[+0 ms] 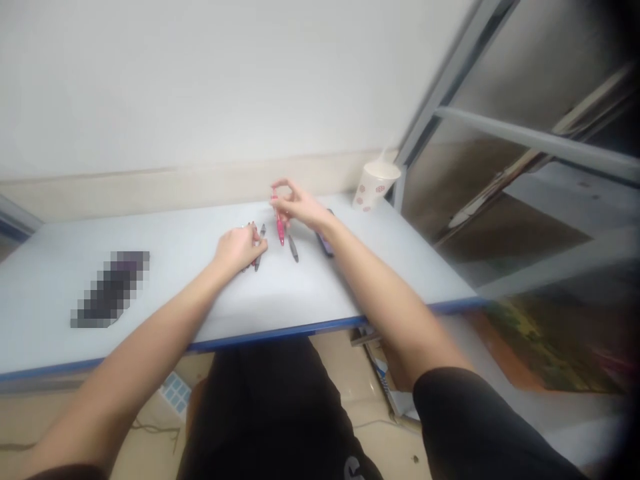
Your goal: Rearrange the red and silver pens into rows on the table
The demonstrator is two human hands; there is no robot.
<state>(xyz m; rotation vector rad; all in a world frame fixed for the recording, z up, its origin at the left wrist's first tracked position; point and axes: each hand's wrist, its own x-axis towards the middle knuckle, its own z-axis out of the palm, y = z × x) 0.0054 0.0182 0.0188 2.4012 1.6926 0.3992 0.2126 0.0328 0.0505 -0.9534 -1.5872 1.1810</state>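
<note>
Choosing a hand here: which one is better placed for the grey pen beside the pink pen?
Right, probably: the right hand sits just above that grey pen, holding the pink pen. The left hand lies farther off, beyond a dark pen.

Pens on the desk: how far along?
Looks done: a grey pen lies loose on the desk, with no hand on it. In hand: the right hand pinches a pink pen, held nearly upright; the left hand rests against a dark pen. Left: a phone and a paper cup stand apart, with no hand on them.
</note>
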